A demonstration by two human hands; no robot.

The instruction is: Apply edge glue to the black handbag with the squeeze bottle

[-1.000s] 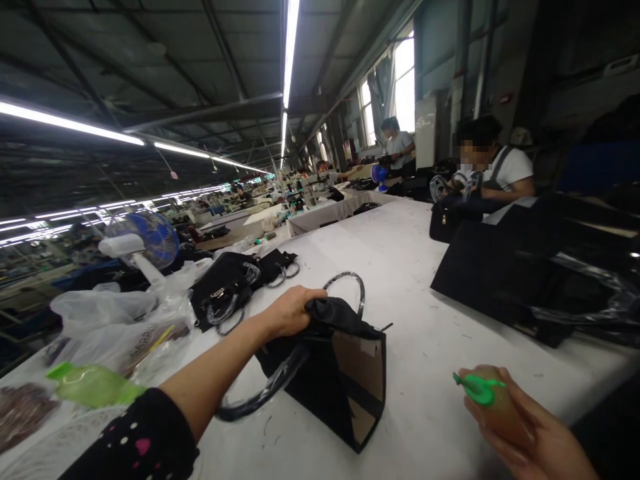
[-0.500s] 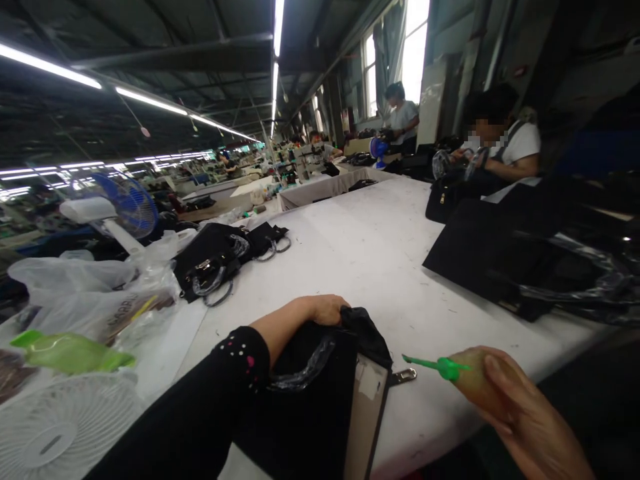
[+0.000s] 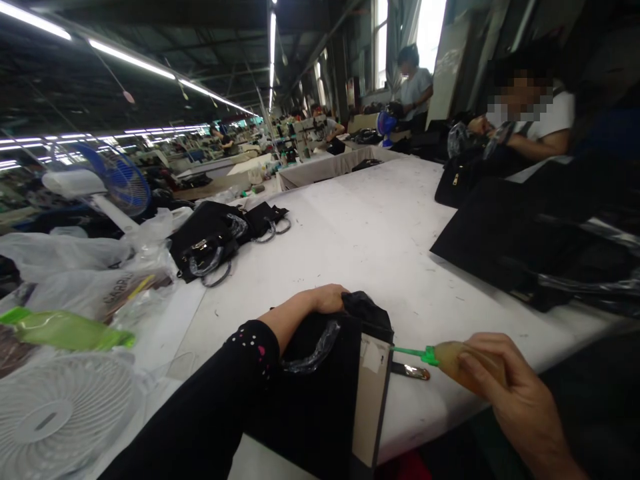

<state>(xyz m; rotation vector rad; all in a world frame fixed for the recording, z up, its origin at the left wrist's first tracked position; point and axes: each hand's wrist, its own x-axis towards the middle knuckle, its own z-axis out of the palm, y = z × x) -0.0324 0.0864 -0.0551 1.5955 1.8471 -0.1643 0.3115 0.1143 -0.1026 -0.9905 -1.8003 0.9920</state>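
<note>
In the head view a black handbag point(image 3: 315, 400) lies in front of me, with a plastic-wrapped handle on its near face. My left hand point(image 3: 330, 299) is closed on the bag's far end, by bunched black fabric point(image 3: 367, 308); its fingertips are hidden. My right hand point(image 3: 515, 380) is wrapped round a squeeze bottle of amber liquid point(image 3: 467, 363). The bottle's thin green nozzle point(image 3: 410, 351) points left, its tip at the edge of the bag's pale side panel point(image 3: 369, 393). Just below the nozzle, a strap with a metal end point(image 3: 415, 372) sticks out from the bag.
Black bags with wrapped handles point(image 3: 205, 247) lie at the table's left, more black pieces point(image 3: 490, 233) at its right. A white fan point(image 3: 60, 407), clear plastic bags and a green packet point(image 3: 70, 330) sit at left. A co-worker point(image 3: 535, 127) sits across the white table point(image 3: 360, 240).
My right hand has brought the bottle left, so its nozzle tip now meets the bag's side panel edge. My left hand keeps its hold on the bag. The view has shifted slightly.
</note>
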